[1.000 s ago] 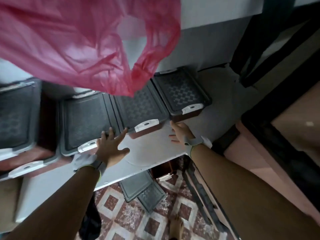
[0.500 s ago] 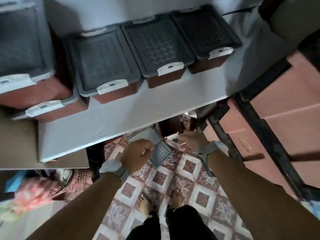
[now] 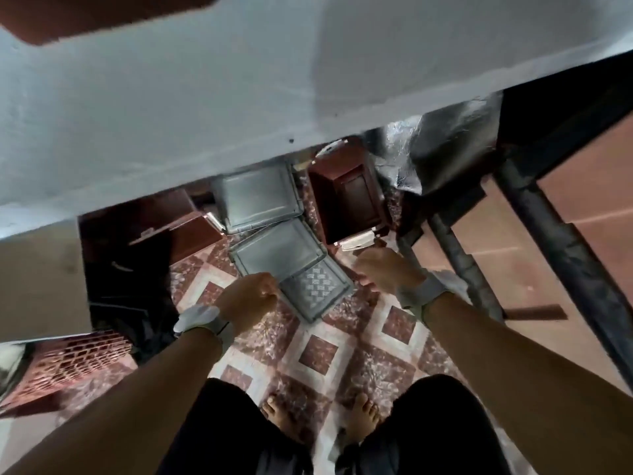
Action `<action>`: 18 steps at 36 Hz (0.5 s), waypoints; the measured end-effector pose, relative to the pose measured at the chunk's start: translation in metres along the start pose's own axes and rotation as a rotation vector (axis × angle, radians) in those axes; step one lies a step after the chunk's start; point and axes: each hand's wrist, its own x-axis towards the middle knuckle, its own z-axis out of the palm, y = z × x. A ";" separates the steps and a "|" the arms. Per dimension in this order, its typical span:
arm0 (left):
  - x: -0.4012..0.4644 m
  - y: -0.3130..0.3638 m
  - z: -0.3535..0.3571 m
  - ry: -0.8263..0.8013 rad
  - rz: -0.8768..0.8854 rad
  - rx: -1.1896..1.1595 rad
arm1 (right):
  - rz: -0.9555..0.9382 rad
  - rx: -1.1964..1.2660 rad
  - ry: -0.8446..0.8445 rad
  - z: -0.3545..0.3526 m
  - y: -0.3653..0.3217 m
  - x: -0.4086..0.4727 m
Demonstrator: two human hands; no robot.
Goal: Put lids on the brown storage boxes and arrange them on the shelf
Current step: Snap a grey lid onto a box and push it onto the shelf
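Seen from above, the pale shelf fills the upper part of the view, and below its front edge the patterned tile floor carries the task's things. Three grey lids lie there in a loose overlapping row: the far lid partly under the shelf edge, the middle lid just in front of it, and the near lid, pattern side up, closest to the person's bare feet. An open brown storage box stands on the floor just right of the far lid, its white latch facing the person; a second brown box sits left of the lids, half under the shelf. The left hand has curled fingers at the near corner of the lids, but whether it grasps one cannot be told. The right hand hangs just in front of the white latch; blur hides its fingers, so its grip cannot be told either. Both wrists wear grey bands.
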 end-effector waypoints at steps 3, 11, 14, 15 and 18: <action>0.045 -0.025 0.036 -0.015 -0.019 -0.020 | -0.103 -0.218 0.121 -0.001 0.027 0.044; 0.169 -0.066 0.136 -0.023 0.015 0.236 | -0.175 -0.153 0.262 -0.004 0.079 0.169; 0.200 -0.072 0.160 -0.023 0.029 0.285 | -0.155 -0.183 0.233 0.002 0.087 0.198; 0.210 -0.074 0.167 -0.036 0.034 0.305 | -0.141 -0.184 0.218 0.003 0.087 0.207; 0.231 -0.081 0.189 -0.045 0.009 0.364 | -0.083 -0.214 0.224 0.005 0.085 0.225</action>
